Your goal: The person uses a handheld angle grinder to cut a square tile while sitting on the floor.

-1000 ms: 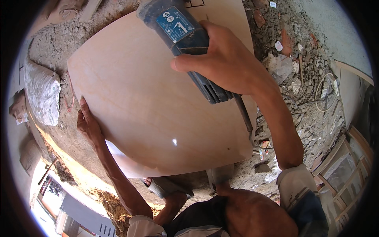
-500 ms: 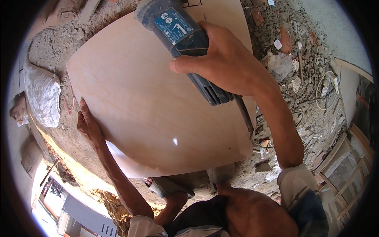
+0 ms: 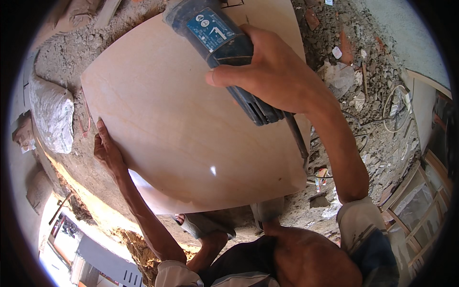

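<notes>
Left hand (image 3: 109, 152), at nine o'clock, curls at the edge of the tile (image 3: 186, 129) at centre, pinching or not, unclear; tile looks stiff, slick, brittle, best steadied by its rim. Right hand (image 3: 277, 74), one o'clock, clasps the power tool (image 3: 210, 33) at twelve, likely heavy, best gripped round its body.

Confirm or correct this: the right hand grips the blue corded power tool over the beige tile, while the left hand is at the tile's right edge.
One correction: the head view shows the left hand at the tile's left edge. The right hand does grip the blue corded power tool over the beige tile.
</notes>
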The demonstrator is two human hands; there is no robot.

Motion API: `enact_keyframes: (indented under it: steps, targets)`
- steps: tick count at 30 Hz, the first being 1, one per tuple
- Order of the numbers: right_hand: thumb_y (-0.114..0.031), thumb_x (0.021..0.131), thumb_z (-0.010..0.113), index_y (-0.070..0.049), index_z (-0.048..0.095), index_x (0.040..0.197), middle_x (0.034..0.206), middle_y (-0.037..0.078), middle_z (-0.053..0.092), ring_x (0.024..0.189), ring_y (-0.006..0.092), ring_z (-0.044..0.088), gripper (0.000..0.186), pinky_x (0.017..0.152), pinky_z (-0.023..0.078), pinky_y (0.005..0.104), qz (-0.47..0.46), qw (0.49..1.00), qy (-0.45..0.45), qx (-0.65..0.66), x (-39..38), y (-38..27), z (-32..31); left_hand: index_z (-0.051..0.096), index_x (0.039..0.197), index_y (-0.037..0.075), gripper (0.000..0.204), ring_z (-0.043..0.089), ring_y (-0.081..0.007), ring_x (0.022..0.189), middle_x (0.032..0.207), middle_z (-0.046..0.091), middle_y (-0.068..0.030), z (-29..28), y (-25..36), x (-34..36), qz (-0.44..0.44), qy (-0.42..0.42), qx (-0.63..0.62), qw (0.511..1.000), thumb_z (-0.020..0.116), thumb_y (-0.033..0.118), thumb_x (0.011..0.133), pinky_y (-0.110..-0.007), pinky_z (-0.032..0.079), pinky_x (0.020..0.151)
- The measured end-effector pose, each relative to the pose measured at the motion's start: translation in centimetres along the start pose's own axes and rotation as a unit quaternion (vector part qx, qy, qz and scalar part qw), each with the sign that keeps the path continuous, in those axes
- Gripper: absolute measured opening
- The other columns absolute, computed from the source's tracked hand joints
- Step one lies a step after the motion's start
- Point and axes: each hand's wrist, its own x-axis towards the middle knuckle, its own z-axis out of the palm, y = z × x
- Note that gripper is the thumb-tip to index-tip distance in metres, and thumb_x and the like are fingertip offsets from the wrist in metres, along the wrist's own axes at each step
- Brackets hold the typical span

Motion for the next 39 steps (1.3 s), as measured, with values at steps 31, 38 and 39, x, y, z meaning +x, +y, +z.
enact_keyframes:
  steps: [31, 38, 39]
  targets:
    - [-0.033, 0.079, 0.085, 0.006, 0.071, 0.106, 0.082, 0.016, 0.076, 0.075, 0.0262, 0.075, 0.049, 0.073, 0.06, 0.0389, -0.013, 1.0, 0.009, 0.013, -0.2, -0.9, -0.8, 0.081, 0.121, 0.004, 0.077, 0.079, -0.0302, 0.103, 0.115, 0.082, -0.0175, 0.4, -0.1, -0.7, -0.033, 0.013, 0.009, 0.999, 0.062, 0.076, 0.104, -0.047, 0.065, 0.088]
    - [-0.033, 0.079, 0.085, 0.006, 0.07, 0.109, 0.083, 0.016, 0.076, 0.076, 0.0272, 0.076, 0.052, 0.074, 0.06, 0.0402, -0.019, 0.999, 0.019, 0.026, -0.2, -0.9, 0.0, 0.082, 0.111, 0.004, 0.075, 0.078, -0.0281, 0.092, 0.105, 0.083, -0.0161, 0.1, 0.6, -1.0, -0.001, 0.026, 0.006, 1.0, 0.064, 0.076, 0.103, -0.046, 0.065, 0.082]
    - [-0.033, 0.079, 0.085, 0.006, 0.07, 0.109, 0.083, 0.016, 0.076, 0.076, 0.0273, 0.076, 0.052, 0.074, 0.06, 0.0403, -0.019, 0.999, 0.019, 0.024, -0.2, -0.9, -0.1, 0.082, 0.109, 0.004, 0.072, 0.079, -0.0269, 0.088, 0.1, 0.083, -0.0149, 0.3, 0.4, -0.9, 0.005, 0.031, 0.004, 0.999, 0.066, 0.074, 0.103, -0.046, 0.065, 0.078]
